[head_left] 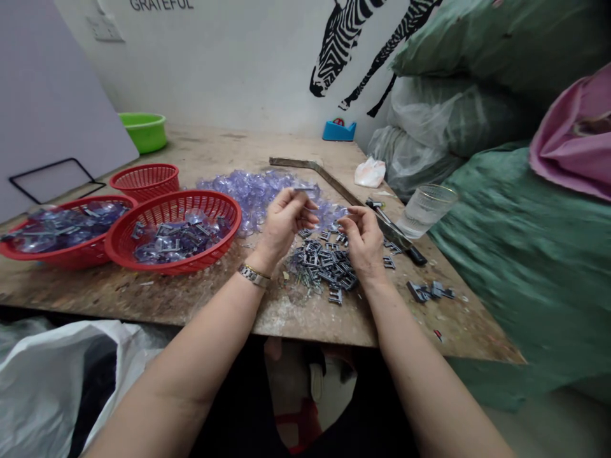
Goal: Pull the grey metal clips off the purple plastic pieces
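My left hand [286, 219] is closed in a pinch, with a small grey plastic piece [303, 188] showing at its fingertips. Opposite it, my right hand [363, 242] pinches what looks like a small clear purplish plastic piece [344, 212], partly covered by the fingers. A gap separates the two hands. Below and between them lies a pile of dark grey plastic frames [329, 261]. Behind my left hand spreads a heap of clear purplish plastic pieces [252, 191].
Red baskets [233, 213] stand on the left, two holding mixed clear and grey parts. A bent metal bar [334, 181] crosses behind my right hand. A glass [427, 210] and green sacks [520, 254] are on the right; a blue tape dispenser [338, 131] sits at the back.
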A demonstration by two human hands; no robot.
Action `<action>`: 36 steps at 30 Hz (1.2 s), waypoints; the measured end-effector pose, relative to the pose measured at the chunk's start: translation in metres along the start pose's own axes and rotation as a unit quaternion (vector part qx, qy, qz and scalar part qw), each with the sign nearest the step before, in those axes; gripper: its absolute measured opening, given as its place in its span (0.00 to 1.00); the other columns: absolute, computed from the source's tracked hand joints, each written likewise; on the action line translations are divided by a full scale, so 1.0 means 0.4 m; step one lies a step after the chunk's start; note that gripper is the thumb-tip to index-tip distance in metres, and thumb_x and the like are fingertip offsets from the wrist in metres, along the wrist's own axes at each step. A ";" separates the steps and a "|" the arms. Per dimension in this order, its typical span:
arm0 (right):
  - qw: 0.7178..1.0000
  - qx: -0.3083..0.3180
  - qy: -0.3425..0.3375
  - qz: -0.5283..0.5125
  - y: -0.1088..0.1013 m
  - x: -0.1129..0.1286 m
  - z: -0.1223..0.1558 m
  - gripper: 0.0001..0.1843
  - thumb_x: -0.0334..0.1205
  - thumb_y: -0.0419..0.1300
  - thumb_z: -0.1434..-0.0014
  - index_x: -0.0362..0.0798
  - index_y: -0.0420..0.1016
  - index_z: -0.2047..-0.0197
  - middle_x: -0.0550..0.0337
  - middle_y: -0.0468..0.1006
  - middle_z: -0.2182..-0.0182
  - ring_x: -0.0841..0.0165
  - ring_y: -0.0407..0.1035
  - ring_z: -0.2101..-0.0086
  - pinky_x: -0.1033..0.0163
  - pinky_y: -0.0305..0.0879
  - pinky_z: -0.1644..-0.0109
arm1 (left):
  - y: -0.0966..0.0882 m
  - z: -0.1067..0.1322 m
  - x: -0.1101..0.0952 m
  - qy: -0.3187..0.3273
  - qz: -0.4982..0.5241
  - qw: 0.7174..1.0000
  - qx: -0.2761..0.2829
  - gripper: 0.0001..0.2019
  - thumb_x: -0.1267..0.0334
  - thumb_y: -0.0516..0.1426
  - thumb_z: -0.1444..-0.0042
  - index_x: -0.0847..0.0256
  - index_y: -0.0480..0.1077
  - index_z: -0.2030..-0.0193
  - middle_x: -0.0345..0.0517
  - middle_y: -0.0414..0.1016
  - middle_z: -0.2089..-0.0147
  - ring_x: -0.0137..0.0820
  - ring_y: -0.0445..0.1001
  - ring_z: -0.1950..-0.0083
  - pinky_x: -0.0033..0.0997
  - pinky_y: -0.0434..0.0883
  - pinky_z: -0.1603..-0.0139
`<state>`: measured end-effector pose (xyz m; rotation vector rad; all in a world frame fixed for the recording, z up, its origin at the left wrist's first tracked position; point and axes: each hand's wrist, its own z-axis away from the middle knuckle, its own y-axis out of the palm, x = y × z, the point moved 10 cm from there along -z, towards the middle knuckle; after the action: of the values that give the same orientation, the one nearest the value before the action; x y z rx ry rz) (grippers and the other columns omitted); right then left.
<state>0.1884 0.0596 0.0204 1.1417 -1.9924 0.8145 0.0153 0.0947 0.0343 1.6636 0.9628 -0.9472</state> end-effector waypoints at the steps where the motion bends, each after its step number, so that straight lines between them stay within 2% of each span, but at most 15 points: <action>1: 1.000 0.000 0.004 0.016 -0.001 -0.006 -0.001 0.15 0.50 0.59 0.42 0.51 0.68 0.55 0.58 0.77 0.67 0.63 0.72 0.66 0.56 0.68 0.57 | -0.033 -0.004 -0.029 0.033 0.022 0.998 -0.044 0.07 0.59 0.54 0.36 0.58 0.65 0.63 0.37 0.74 0.68 0.18 0.72 0.74 0.17 0.68 0.73; 3: 0.999 0.008 0.007 0.049 0.002 -0.012 -0.002 0.12 0.46 0.59 0.44 0.50 0.70 0.58 0.58 0.78 0.67 0.63 0.72 0.65 0.56 0.68 0.56 | -0.105 -0.005 -0.089 0.106 0.068 0.984 -0.124 0.07 0.56 0.53 0.35 0.55 0.68 0.60 0.37 0.75 0.68 0.18 0.71 0.74 0.17 0.67 0.73; 6: 0.994 0.046 0.002 0.094 0.019 -0.011 0.000 0.08 0.43 0.58 0.45 0.50 0.72 0.63 0.57 0.79 0.68 0.63 0.72 0.65 0.57 0.67 0.56 | -0.202 -0.001 -0.146 0.170 0.111 0.959 -0.196 0.12 0.50 0.51 0.34 0.51 0.69 0.55 0.37 0.76 0.67 0.19 0.71 0.73 0.17 0.66 0.71; 8: 0.990 0.070 -0.007 0.123 0.031 -0.006 0.003 0.06 0.42 0.57 0.45 0.50 0.73 0.66 0.57 0.79 0.68 0.62 0.72 0.65 0.57 0.66 0.56 | -0.248 -0.002 -0.164 0.187 0.118 0.951 -0.215 0.16 0.45 0.50 0.35 0.49 0.69 0.52 0.37 0.76 0.67 0.19 0.71 0.71 0.17 0.66 0.71; 10: 0.985 0.085 -0.015 0.150 0.036 -0.004 0.005 0.06 0.41 0.57 0.45 0.50 0.73 0.68 0.57 0.79 0.69 0.62 0.72 0.66 0.57 0.65 0.57 | -0.265 -0.008 -0.173 0.196 0.110 0.953 -0.202 0.18 0.41 0.51 0.38 0.48 0.70 0.51 0.37 0.77 0.67 0.20 0.71 0.70 0.18 0.65 0.70; 13: 0.978 0.100 -0.016 0.184 0.039 -0.009 0.006 0.06 0.39 0.56 0.45 0.50 0.74 0.70 0.58 0.79 0.70 0.62 0.71 0.67 0.58 0.64 0.59 | -0.248 -0.014 -0.172 0.199 0.085 0.961 -0.175 0.20 0.38 0.52 0.40 0.49 0.71 0.53 0.37 0.76 0.69 0.21 0.72 0.70 0.19 0.64 0.72; 17: 0.969 0.127 -0.013 0.211 0.046 -0.026 0.007 0.06 0.39 0.57 0.47 0.51 0.74 0.73 0.59 0.78 0.73 0.63 0.70 0.69 0.59 0.62 0.61 | -0.193 -0.018 -0.123 0.133 0.106 0.971 -0.170 0.17 0.45 0.49 0.36 0.55 0.71 0.59 0.38 0.73 0.72 0.21 0.70 0.74 0.20 0.64 0.74; 22: 0.963 0.160 -0.009 0.218 0.057 -0.034 0.012 0.06 0.39 0.59 0.47 0.51 0.75 0.74 0.61 0.78 0.75 0.65 0.69 0.71 0.61 0.60 0.64 | -0.091 -0.018 -0.067 0.062 0.026 0.994 -0.086 0.11 0.53 0.55 0.37 0.57 0.70 0.62 0.37 0.72 0.73 0.20 0.70 0.76 0.19 0.65 0.76; 25: 0.958 0.186 -0.005 0.219 0.068 -0.027 0.017 0.05 0.37 0.61 0.47 0.50 0.76 0.74 0.61 0.77 0.75 0.66 0.68 0.72 0.61 0.61 0.63 | -0.053 -0.012 -0.039 0.034 -0.007 0.999 -0.042 0.09 0.56 0.56 0.38 0.58 0.69 0.63 0.36 0.72 0.72 0.19 0.70 0.76 0.18 0.64 0.76; 30: 0.946 0.233 -0.042 0.220 0.096 -0.001 0.030 0.03 0.35 0.63 0.47 0.51 0.77 0.72 0.60 0.78 0.71 0.65 0.69 0.68 0.60 0.63 0.59 | -0.035 -0.008 -0.007 -0.004 -0.035 0.999 -0.020 0.06 0.60 0.56 0.38 0.59 0.68 0.64 0.35 0.72 0.72 0.18 0.70 0.76 0.17 0.65 0.76; 36: 0.909 0.292 -0.081 0.285 0.124 -0.015 0.056 0.03 0.39 0.66 0.46 0.49 0.80 0.67 0.55 0.78 0.66 0.61 0.71 0.62 0.56 0.64 0.54 | -0.036 -0.009 0.017 -0.025 -0.048 0.998 -0.014 0.05 0.64 0.55 0.39 0.61 0.67 0.66 0.35 0.71 0.74 0.18 0.70 0.78 0.17 0.64 0.78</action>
<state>0.1409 0.0655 -0.0059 0.9453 -2.3370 1.7588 0.0052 0.1027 0.0240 1.5752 1.0243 -1.0299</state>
